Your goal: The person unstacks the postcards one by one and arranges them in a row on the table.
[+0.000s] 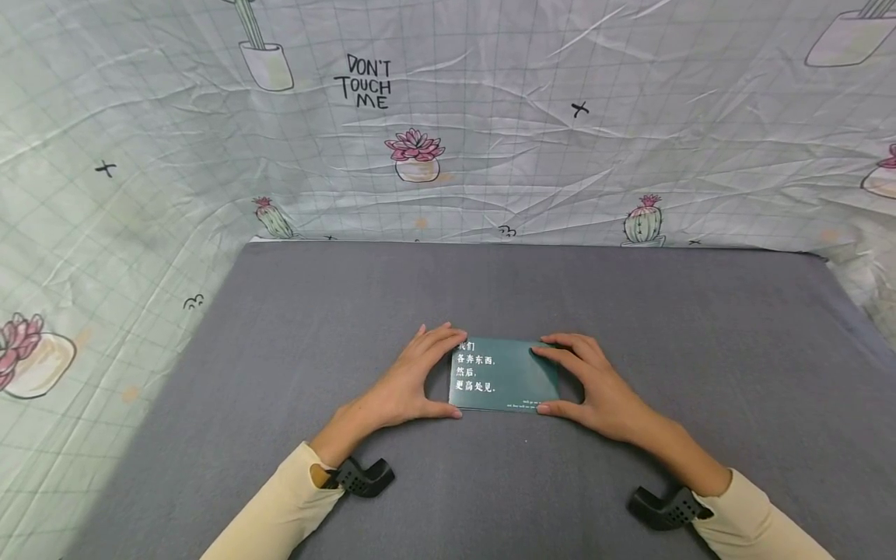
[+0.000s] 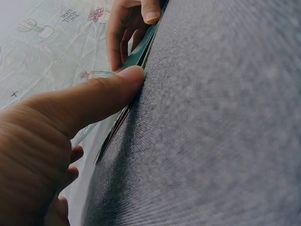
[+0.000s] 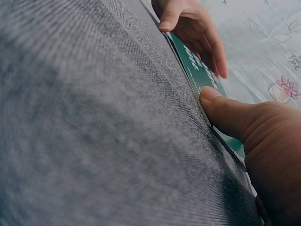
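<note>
A thin stack of dark green postcards [image 1: 507, 377] with white Chinese lettering lies flat on the grey cloth, its layered edges visible in the left wrist view. At its left end, my left hand [image 1: 413, 377] holds the near and far edges between thumb and fingers. The right end is held by my right hand [image 1: 605, 389], thumb at the near edge and fingers over the far corner. In the right wrist view the right thumb [image 3: 225, 110] presses on the card edge. Parts of both hands' fingers are hidden in the wrist views.
A grey cloth-covered table [image 1: 336, 288] spreads around the hands. Behind and to the left hangs a pale curtain [image 1: 504, 155] printed with cacti and pots. Each wrist wears a black band device, on the left [image 1: 364, 477] and on the right [image 1: 665, 508].
</note>
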{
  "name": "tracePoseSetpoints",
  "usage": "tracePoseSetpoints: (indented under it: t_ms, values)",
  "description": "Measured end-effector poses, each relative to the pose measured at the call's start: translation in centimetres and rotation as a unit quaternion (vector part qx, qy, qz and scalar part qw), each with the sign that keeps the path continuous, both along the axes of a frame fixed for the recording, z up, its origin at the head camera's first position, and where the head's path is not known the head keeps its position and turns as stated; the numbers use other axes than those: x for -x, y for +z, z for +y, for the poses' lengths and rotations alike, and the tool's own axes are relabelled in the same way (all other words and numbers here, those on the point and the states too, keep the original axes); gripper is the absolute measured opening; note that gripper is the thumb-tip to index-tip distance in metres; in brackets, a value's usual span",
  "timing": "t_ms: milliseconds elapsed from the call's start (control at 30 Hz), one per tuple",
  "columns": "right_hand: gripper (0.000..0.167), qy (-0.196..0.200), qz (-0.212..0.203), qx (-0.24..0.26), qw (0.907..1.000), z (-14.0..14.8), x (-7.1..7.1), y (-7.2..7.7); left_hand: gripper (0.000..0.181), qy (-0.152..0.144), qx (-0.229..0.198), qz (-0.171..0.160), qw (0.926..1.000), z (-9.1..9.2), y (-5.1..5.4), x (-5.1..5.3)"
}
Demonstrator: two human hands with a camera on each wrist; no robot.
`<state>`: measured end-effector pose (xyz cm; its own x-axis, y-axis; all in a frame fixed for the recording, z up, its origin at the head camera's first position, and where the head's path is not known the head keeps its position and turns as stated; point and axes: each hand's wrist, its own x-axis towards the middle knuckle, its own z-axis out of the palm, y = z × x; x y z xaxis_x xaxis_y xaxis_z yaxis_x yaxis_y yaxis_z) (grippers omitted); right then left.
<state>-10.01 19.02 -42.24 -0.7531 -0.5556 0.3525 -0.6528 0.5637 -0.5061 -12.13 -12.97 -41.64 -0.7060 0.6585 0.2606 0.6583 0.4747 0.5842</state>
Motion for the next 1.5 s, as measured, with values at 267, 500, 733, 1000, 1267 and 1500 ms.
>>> tracePoseSetpoints:
  t_ms: [267,500,733,1000,1267,1500]
  values:
    - [0.077,0.001,-0.015,-0.007,0.9999,0.2,-0.1,0.2,0.088,-0.004,-0.035,-0.008,0.9993,0.2,0.4,0.1]
    - [0.080,0.008,-0.022,-0.013,0.9996,0.4,-0.3,1.2,0.086,-0.004,-0.075,-0.005,0.9972,-0.3,1.6,0.0]
    - [0.085,0.032,-0.011,-0.008,0.9994,0.6,0.1,1.8,0.086,-0.002,-0.107,-0.028,0.9938,-0.9,2.4,0.3]
    - [0.083,0.045,-0.006,-0.002,0.9990,0.1,0.7,2.2,0.085,0.000,-0.108,-0.047,0.9931,-1.9,2.7,0.3]
    - [0.078,0.040,-0.005,0.014,0.9991,-1.0,1.2,3.0,0.084,0.017,-0.108,-0.059,0.9923,-3.1,3.0,0.6]
    - [0.077,0.035,-0.014,0.018,0.9991,-2.1,1.7,3.3,0.091,0.027,-0.083,-0.053,0.9948,-4.1,3.4,0.7]
